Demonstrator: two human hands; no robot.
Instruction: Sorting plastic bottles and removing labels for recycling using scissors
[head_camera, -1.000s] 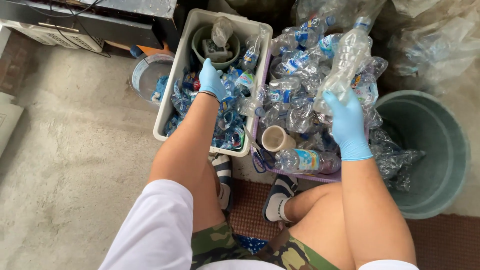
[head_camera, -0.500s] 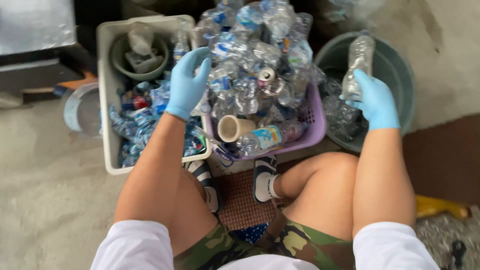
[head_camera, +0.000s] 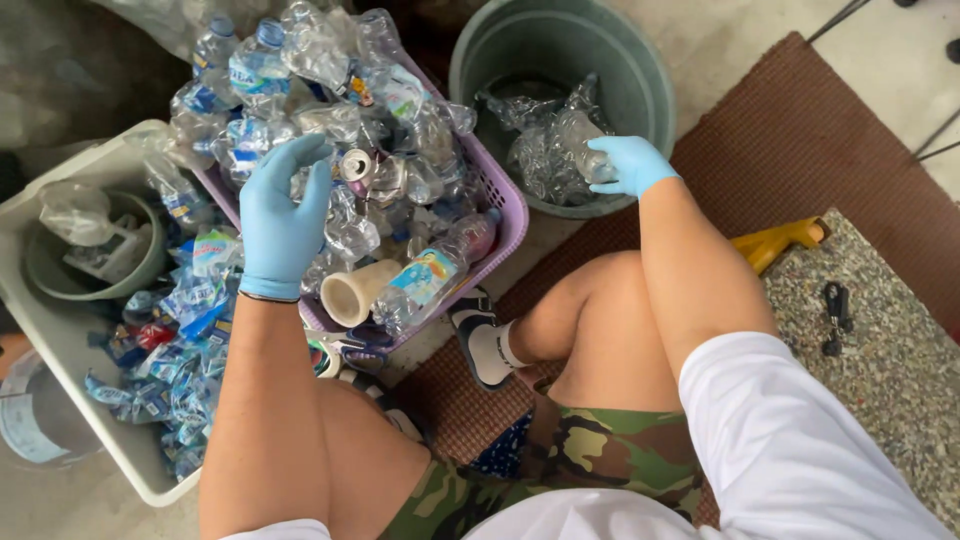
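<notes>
- left hand in a blue glove, hovering over the purple basket, fingers spread wide open, palm down. Not clamped on anything afaict, fingertips just above the crushed clear bottles piled in there
- small metal can sits right next to my left fingertips, on top of the pile
- right hand, also blue glove, is over the rim of the grey-green bucket. Fingers curled round a crumpled clear bottle, so it's got hold of that one, held just inside the bucket
- more squashed clear plastic already lying in the bucket under it
- front of basket: a beige tube-ish cup thing lying on its side, and a bottle w/ a colourful label right beside it
- white crate on my left, full of torn-off blue labels, plus a green bowl w/ plastic bits in it
- brown mat under the bucket side, yellow tool handle on it near my right knee
</notes>
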